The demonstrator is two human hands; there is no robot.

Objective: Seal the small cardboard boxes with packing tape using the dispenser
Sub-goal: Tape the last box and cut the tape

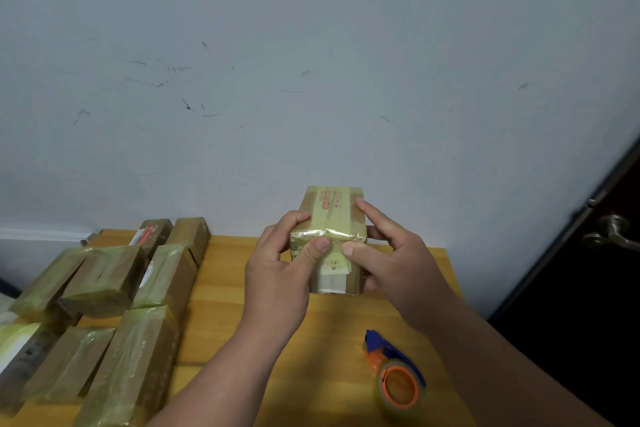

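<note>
A small cardboard box [334, 208] with yellowish tape along its top and front stands on the wooden table [242, 315] near the wall. My left hand [280, 274] grips its left side, thumb pressing the tape on the near face. My right hand [391, 260] holds the right side, thumb on the same tape strip and index finger on the top. The tape dispenser [398, 378], blue and orange with a clear tape roll, lies on the table near my right forearm, held by neither hand.
Several taped cardboard boxes [104, 288] lie piled on the table's left part. A grey scuffed wall rises behind the table. A dark door with a metal handle [613, 232] stands at the right, past the table's right edge.
</note>
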